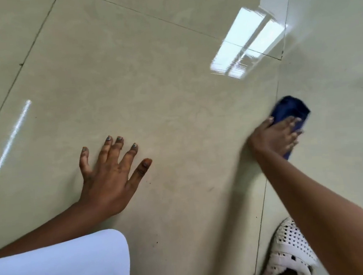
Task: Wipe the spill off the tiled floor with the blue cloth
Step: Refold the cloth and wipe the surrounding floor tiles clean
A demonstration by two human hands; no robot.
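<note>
Glossy tiled floor (pixel 151 85), left hand (pixel 110 181) splayed flat, right hand (pixel 273 137) spread, pressing blue cloth (pixel 290 108), white shoe (pixel 289 250) near

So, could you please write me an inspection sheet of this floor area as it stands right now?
Surface: glossy beige tiled floor with dark grout lines, bright window reflection at upper right, a few small dark specks near the bottom centre; no clear puddle visible.
Job's things: folded dark blue cloth lying on the floor at right, beside a grout line.
Clutter: nothing seen.
Grippers: right hand pressed flat on the near end of the cloth, blurred; left hand spread flat on the bare tile, fingers splayed, holding nothing.
Cables: nothing seen.
Surroundings: white perforated shoe at bottom right; white fabric garment at bottom left.
</note>
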